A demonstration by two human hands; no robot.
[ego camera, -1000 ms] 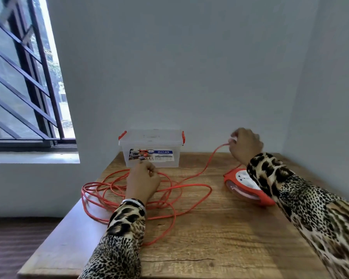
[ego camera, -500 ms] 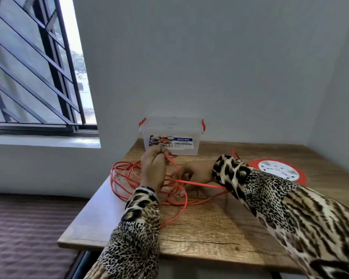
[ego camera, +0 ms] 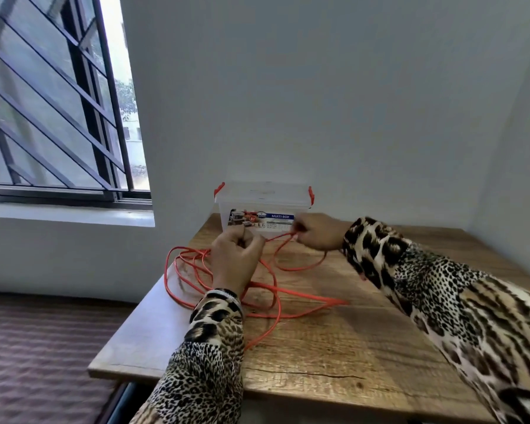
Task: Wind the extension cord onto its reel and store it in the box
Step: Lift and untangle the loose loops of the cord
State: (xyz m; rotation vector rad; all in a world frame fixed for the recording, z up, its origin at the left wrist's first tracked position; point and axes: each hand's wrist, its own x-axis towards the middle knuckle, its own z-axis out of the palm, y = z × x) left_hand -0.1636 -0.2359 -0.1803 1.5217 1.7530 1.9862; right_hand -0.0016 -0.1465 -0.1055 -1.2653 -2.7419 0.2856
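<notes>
Soft daylight, wide-angle warp.
Light is coming in through the window [ego camera: 58, 96], overexposing its glass; the wall [ego camera: 318, 102] is staying evenly grey, shadows faint. Edges are bending; the floor [ego camera: 34, 356] is smearing slightly.

box label [ego camera: 261, 222] print too small.

Both arms wear long, loose sleeves in a leopard print: black and brown spots on tan and cream cloth. The left sleeve [ego camera: 210, 356] ends at a wrist band [ego camera: 224, 293] striped black and white. Both hands are bare.
</notes>
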